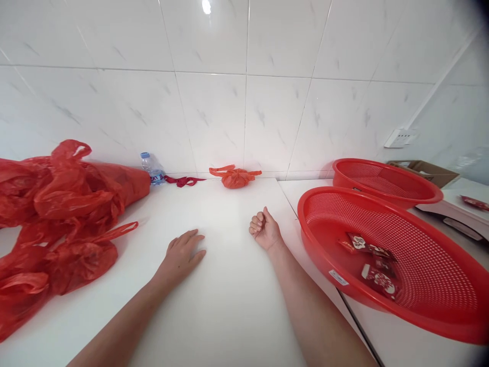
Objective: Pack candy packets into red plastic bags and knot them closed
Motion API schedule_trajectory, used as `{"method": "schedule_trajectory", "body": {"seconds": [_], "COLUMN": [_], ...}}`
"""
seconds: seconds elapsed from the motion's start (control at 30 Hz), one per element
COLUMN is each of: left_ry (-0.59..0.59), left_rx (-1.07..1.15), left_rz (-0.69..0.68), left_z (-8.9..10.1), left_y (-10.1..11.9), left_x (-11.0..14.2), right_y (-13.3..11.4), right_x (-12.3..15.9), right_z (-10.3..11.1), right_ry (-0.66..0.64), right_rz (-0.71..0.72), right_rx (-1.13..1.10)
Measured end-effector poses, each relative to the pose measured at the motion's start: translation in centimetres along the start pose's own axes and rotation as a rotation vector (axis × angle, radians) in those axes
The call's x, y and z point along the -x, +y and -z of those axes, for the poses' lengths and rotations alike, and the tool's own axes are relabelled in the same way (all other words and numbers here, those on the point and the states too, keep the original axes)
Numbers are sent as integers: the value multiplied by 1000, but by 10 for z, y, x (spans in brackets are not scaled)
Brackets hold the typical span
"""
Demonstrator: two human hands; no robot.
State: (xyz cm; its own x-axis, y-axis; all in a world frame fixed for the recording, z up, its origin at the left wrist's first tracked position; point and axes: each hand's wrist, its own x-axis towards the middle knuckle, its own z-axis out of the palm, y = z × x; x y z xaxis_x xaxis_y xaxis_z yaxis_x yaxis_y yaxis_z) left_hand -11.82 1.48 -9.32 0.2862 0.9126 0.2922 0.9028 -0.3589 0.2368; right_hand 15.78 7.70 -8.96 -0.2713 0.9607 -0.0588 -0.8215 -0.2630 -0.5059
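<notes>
My left hand [182, 255] lies palm down on the white table [229, 285], fingers stretched out flat, holding nothing. My right hand [265, 228] rests on the table a little to the right, curled into a loose fist with nothing visible in it. A small tied red plastic bag [235, 177] sits at the back of the table by the wall, beyond both hands. To the right, a large red mesh basket [428, 316] holds a few red snack packets [376, 267].
A heap of red plastic bags [64, 214] covers the table's left side. A small water bottle [152, 167] and a red ribbon [183, 180] lie by the tiled wall. A second red basket [385, 179], a cardboard box [424, 171] and a wall socket [400, 137] are at the right.
</notes>
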Motion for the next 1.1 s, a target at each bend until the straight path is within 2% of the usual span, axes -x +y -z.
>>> {"method": "schedule_trajectory", "body": {"seconds": [0.27,0.4,0.5,0.57,0.67,0.73,0.8,0.87,0.93,1.0,1.1], "left_ry": [-31,-117,-148,-141,-113,-64,-10,111,257,394,589], "left_rx": [-11,-42,-54,-48,-20,8,41,-5,-117,-233,-342], "left_rz": [-31,-31,-6,16,56,73,77,89,88,110,248], "left_z": [-4,-11,-18,-23,-31,-36,-37,-30,-10,22,77], "left_y": [-6,-9,-8,-6,-3,-2,-5,-13,-26,-42,-68], "left_x": [-10,-32,-56,-73,-95,-106,-114,-119,-121,-118,-104], "right_y": [0,2,7,13,26,34,39,40,38,36,34], "right_x": [2,-1,-8,-13,-19,-20,-20,-21,-21,-21,-20], "right_z": [-2,-3,-6,-11,-20,-25,-28,-28,-28,-28,-28], "right_ry": [5,-6,50,122,204,206,181,163,163,171,169], "right_rz": [3,-1,63,154,276,295,272,238,205,183,162], "right_rx": [22,51,129,257,651,949,1153,1251,1279,1271,1246]}}
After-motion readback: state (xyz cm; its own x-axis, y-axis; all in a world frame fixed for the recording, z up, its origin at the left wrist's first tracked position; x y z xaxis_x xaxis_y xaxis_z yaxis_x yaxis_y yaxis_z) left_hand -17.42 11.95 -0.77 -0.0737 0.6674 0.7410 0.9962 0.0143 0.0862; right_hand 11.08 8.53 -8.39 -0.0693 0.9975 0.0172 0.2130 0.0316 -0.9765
